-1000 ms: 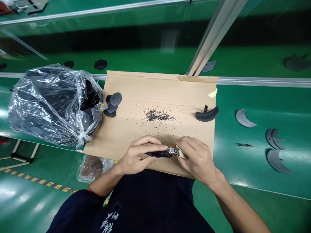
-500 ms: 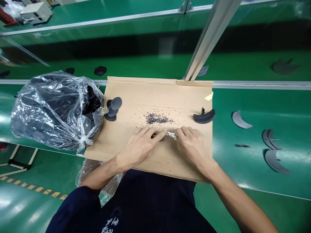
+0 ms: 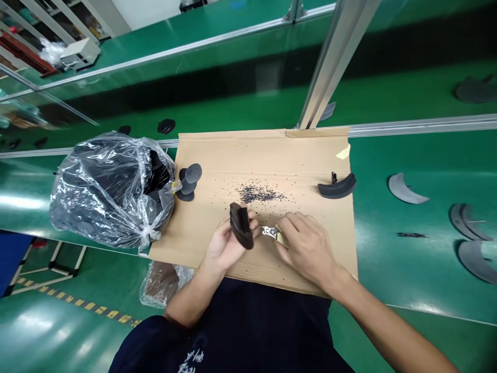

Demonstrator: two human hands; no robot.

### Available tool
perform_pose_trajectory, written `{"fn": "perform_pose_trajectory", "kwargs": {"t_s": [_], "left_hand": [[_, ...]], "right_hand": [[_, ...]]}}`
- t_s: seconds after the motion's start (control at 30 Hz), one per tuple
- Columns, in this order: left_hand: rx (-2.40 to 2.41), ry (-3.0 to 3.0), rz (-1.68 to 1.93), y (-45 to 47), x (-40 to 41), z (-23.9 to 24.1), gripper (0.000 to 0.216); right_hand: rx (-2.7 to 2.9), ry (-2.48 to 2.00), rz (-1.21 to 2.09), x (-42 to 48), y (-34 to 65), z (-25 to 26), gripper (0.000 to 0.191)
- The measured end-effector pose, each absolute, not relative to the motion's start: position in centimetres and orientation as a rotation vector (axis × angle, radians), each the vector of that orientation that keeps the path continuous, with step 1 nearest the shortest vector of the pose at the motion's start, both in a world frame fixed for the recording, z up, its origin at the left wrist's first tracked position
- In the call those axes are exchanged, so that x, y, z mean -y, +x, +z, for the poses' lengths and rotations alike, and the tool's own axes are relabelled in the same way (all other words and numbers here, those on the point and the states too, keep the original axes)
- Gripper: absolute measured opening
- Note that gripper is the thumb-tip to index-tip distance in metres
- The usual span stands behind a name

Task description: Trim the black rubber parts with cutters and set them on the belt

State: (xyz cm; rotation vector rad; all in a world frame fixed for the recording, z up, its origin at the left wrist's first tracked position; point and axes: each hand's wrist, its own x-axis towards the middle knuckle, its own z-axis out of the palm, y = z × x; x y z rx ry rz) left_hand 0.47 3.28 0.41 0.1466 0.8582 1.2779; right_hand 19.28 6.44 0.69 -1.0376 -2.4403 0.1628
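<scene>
My left hand [image 3: 225, 246], palm turned up, grips a dark curved plastic part [image 3: 241, 226] that has a raised piece along its inner side. In my closed right hand [image 3: 306, 246] is a pair of silver nippers [image 3: 269, 231]; most of the handle is hidden under the fingers. The head of the nippers points left toward the part, with a small gap between them. Both hands are above the cardboard sheet [image 3: 310, 264]. Just beyond them lies a scatter of small black plastic bits [image 3: 258, 194].
A clear plastic bag [image 3: 104, 191] of dark parts stands at the left, beside several dark discs [image 3: 193, 173]. Near the cardboard's right edge lies a black curved part [image 3: 337, 186]. More grey curved parts [image 3: 406, 189] rest on the green bench. A metal post [image 3: 337, 62] rises behind.
My left hand has turned palm up and tipped the dark part upright, away from the nippers. My right hand has shifted slightly down. The whole view has swung a little.
</scene>
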Motion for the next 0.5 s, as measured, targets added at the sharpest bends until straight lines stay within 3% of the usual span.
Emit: {"fn": "perform_pose_trajectory", "kwargs": {"t_s": [0.13, 0.33, 0.5], "left_hand": [[-0.873, -0.025, 1.286, 1.1, -3.0, 1.1, 0.007], [-0.815, 0.133, 1.194, 1.0, -2.1, 1.0, 0.03], [-0.801, 0.153, 1.155, 1.1, -1.9, 1.0, 0.035]], "right_hand": [[2.432, -0.998, 0.063, -6.2, 18.3, 1.2, 0.011], [2.406, -1.026, 0.013, -6.3, 18.4, 1.5, 0.012], [2.4, -1.034, 0.082, -6.1, 19.0, 2.0, 0.011]]}}
